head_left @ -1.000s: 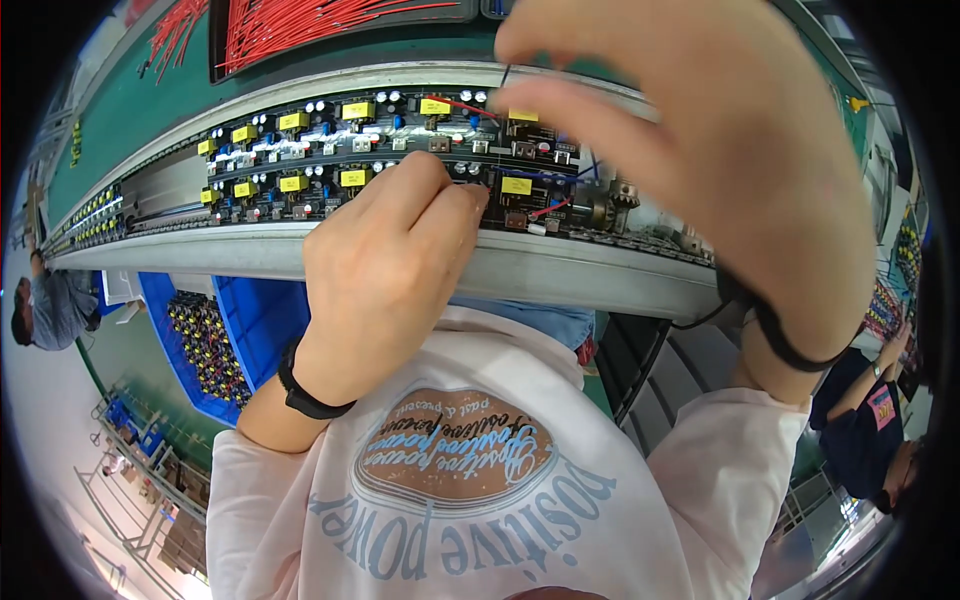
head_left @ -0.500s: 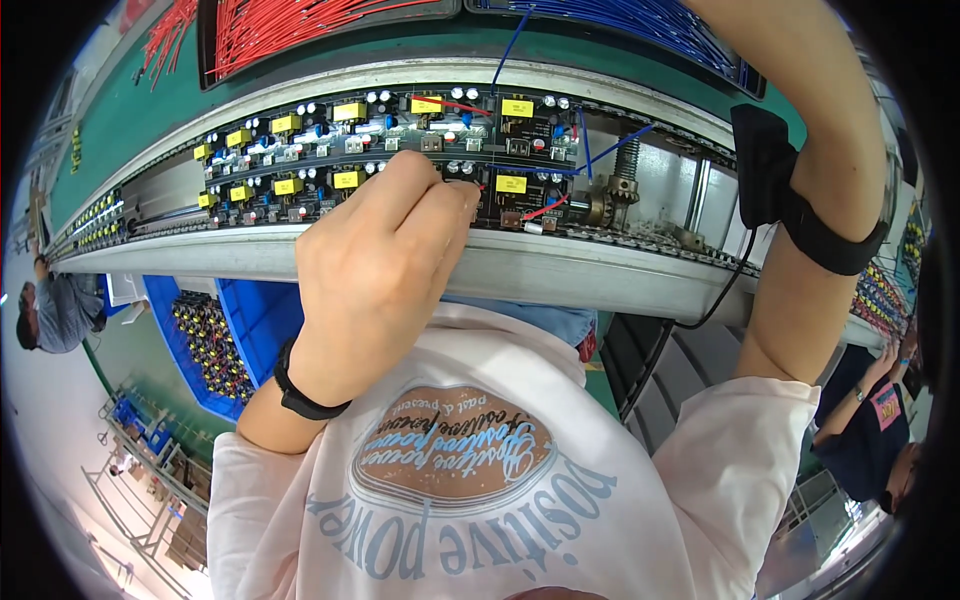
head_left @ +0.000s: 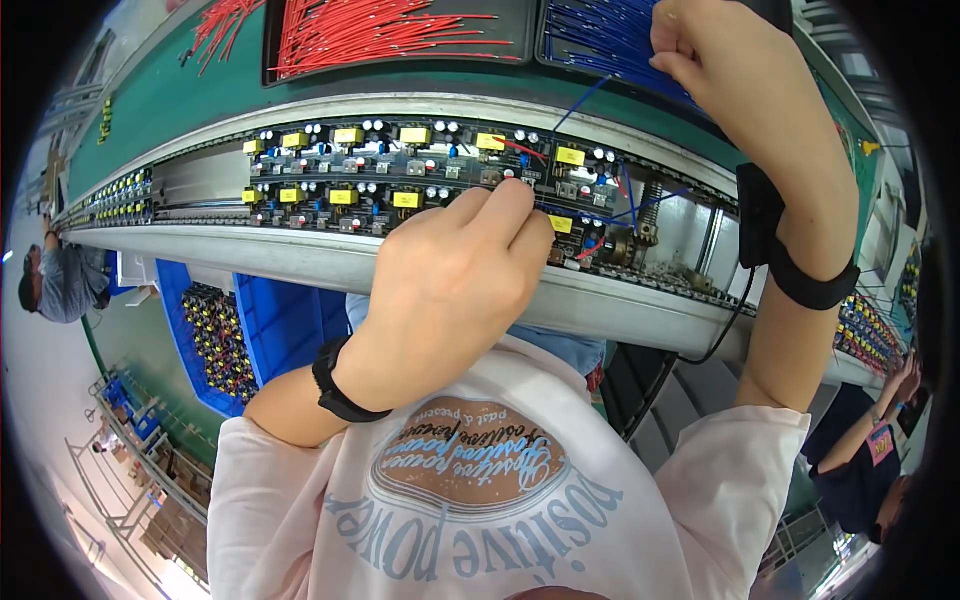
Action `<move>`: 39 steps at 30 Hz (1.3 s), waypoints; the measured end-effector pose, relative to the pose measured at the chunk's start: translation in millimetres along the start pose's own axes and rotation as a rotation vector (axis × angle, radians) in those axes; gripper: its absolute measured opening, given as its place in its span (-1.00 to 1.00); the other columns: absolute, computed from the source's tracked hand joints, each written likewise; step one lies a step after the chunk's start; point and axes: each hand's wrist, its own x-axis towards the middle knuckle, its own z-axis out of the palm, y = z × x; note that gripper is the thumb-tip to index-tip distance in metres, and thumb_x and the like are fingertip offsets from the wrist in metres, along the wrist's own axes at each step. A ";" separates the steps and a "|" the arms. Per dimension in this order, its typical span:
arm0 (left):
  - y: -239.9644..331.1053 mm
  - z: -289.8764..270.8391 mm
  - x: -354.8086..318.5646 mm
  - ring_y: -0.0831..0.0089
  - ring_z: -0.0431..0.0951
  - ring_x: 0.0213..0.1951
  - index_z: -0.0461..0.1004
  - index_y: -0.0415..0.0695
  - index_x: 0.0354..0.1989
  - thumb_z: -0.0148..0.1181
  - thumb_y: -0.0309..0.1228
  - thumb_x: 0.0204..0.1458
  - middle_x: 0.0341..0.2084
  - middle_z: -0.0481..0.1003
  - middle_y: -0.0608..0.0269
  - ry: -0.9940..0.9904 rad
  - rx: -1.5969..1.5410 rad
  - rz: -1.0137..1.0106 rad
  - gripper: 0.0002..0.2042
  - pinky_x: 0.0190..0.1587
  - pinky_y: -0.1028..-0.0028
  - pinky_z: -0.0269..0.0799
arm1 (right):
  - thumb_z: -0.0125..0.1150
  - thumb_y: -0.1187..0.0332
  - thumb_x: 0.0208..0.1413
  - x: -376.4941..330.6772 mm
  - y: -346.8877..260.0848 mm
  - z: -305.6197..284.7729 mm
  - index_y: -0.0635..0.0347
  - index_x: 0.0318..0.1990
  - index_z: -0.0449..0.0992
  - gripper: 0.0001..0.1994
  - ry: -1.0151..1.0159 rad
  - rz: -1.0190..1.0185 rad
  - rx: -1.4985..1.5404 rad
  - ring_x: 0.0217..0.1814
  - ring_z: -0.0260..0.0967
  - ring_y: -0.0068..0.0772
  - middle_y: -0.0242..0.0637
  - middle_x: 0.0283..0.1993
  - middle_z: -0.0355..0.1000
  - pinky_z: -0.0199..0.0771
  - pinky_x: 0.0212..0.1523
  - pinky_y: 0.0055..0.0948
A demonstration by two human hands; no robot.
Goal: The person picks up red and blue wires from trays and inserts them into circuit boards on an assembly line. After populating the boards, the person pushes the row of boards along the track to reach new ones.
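My left hand [head_left: 465, 270] bends over the near row of black circuit boards [head_left: 345, 212], fingertips pinched together beside a yellow component. Whatever is between them is hidden by the hand. Up at the right, my right hand [head_left: 725, 60] is over a heap of blue wires [head_left: 610, 45], its fingers curled in and closed; I cannot make out whether a wire is in them. A few loose red and blue wires stick out from the boards near my left hand. One blue wire [head_left: 582, 103] slants up over the far rail.
The boards sit between metal conveyor rails [head_left: 210, 238]. Red wires [head_left: 370, 40] lie in a black tray [head_left: 500, 25] beyond. A blue bin [head_left: 280, 330] holding boards stands at lower left. Bare machinery [head_left: 640, 235] shows right of the boards. Other people [head_left: 65, 285] are at both sides.
My right hand, out of the picture before, now shows over the blue wires. The view has shifted, so boards and trays appear further right. My left hand remains at the boards, slightly further right.
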 end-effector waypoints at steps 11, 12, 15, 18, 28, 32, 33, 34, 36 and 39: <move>-52.9 -56.7 21.4 0.13 0.64 -0.21 0.62 -0.20 -0.14 0.37 -0.48 0.08 -0.19 0.62 0.12 -0.083 -0.344 -0.063 -0.82 -0.19 0.36 0.55 | 0.19 0.48 0.07 21.5 -10.2 -17.3 0.27 -0.37 0.57 -0.93 0.095 0.044 -0.070 -0.29 0.53 0.01 -0.06 -0.44 0.51 0.54 -0.18 -0.14; -64.8 -63.8 29.4 0.17 0.63 -0.22 0.61 -0.21 -0.13 0.35 -0.51 0.10 -0.21 0.63 0.12 -0.030 -0.224 -0.023 -0.83 -0.18 0.39 0.54 | 0.19 0.49 0.08 25.5 -13.1 -18.5 0.27 -0.36 0.56 -0.94 0.057 0.105 -0.085 -0.30 0.52 0.02 -0.06 -0.44 0.50 0.53 -0.20 -0.14; -101.6 -59.9 68.3 0.29 0.60 -0.26 0.61 -0.22 -0.13 0.31 -0.58 0.13 -0.24 0.63 0.14 0.094 -0.014 0.174 -0.85 -0.18 0.45 0.51 | 0.18 0.50 0.08 31.5 -19.5 -19.1 0.27 -0.35 0.54 -0.96 -0.026 0.222 -0.123 -0.32 0.50 0.03 -0.05 -0.45 0.48 0.50 -0.22 -0.13; -103.4 -53.3 101.0 0.26 0.59 -0.27 0.57 -0.22 -0.17 0.29 -0.54 0.15 -0.30 0.58 0.14 0.094 0.071 0.276 -0.89 -0.19 0.38 0.50 | 0.20 0.54 0.08 24.3 -21.4 -20.6 0.26 -0.34 0.52 -0.99 0.277 0.019 0.026 -0.38 0.45 0.03 -0.07 -0.47 0.43 0.45 -0.27 -0.13; -115.3 -31.6 118.0 0.06 0.59 -0.24 0.52 -0.21 -0.18 0.31 -0.50 0.11 -0.33 0.52 0.05 -0.002 -0.133 0.200 -0.85 -0.14 0.24 0.51 | 0.33 0.51 0.05 18.8 -46.7 -20.4 0.24 -0.31 0.56 -0.93 0.366 -0.334 0.073 -0.36 0.39 -0.14 -0.23 -0.42 0.40 0.38 -0.29 -0.27; -106.3 -45.4 119.7 0.30 0.61 -0.30 0.46 -0.24 -0.15 0.20 -0.55 0.24 -0.37 0.51 0.13 0.133 -0.504 0.097 -0.92 -0.19 0.42 0.50 | 0.37 0.45 0.00 13.1 -58.3 -11.1 0.18 -0.36 0.58 -0.92 0.282 -0.369 0.133 -0.19 0.33 -0.20 -0.33 -0.32 0.35 0.30 -0.17 -0.27; -111.8 -38.7 121.5 0.37 0.59 -0.31 0.43 -0.25 -0.13 0.15 -0.56 0.28 -0.37 0.50 0.17 0.186 -0.896 0.187 -0.94 -0.20 0.47 0.48 | 0.37 0.45 0.00 14.3 -60.6 -12.2 0.18 -0.35 0.58 -0.92 0.245 -0.386 0.137 -0.19 0.32 -0.20 -0.32 -0.33 0.34 0.30 -0.18 -0.26; -117.7 -32.3 122.8 0.45 0.58 -0.32 0.41 -0.25 -0.11 0.10 -0.58 0.31 -0.38 0.48 0.21 0.240 -1.287 0.278 -0.95 -0.21 0.52 0.46 | 0.37 0.45 0.01 15.3 -62.0 -12.2 0.18 -0.35 0.58 -0.92 0.226 -0.398 0.139 -0.20 0.32 -0.20 -0.32 -0.33 0.34 0.30 -0.19 -0.26; -115.9 -34.5 123.5 0.52 0.56 -0.33 0.38 -0.26 -0.09 0.05 -0.59 0.35 -0.39 0.47 0.26 0.284 -1.685 0.371 -0.96 -0.22 0.57 0.44 | 0.37 0.45 0.01 15.3 -61.2 -8.6 0.18 -0.35 0.58 -0.92 0.202 -0.407 0.134 -0.20 0.32 -0.20 -0.31 -0.34 0.33 0.30 -0.19 -0.26; -114.3 -61.2 101.3 0.58 0.54 -0.31 0.33 -0.26 -0.05 0.00 -0.59 0.38 -0.37 0.43 0.32 0.358 -0.863 0.148 -0.93 -0.20 0.61 0.43 | 0.37 0.45 0.01 14.3 -59.1 -1.8 0.19 -0.35 0.57 -0.91 0.193 -0.411 0.116 -0.20 0.32 -0.21 -0.31 -0.34 0.32 0.30 -0.18 -0.27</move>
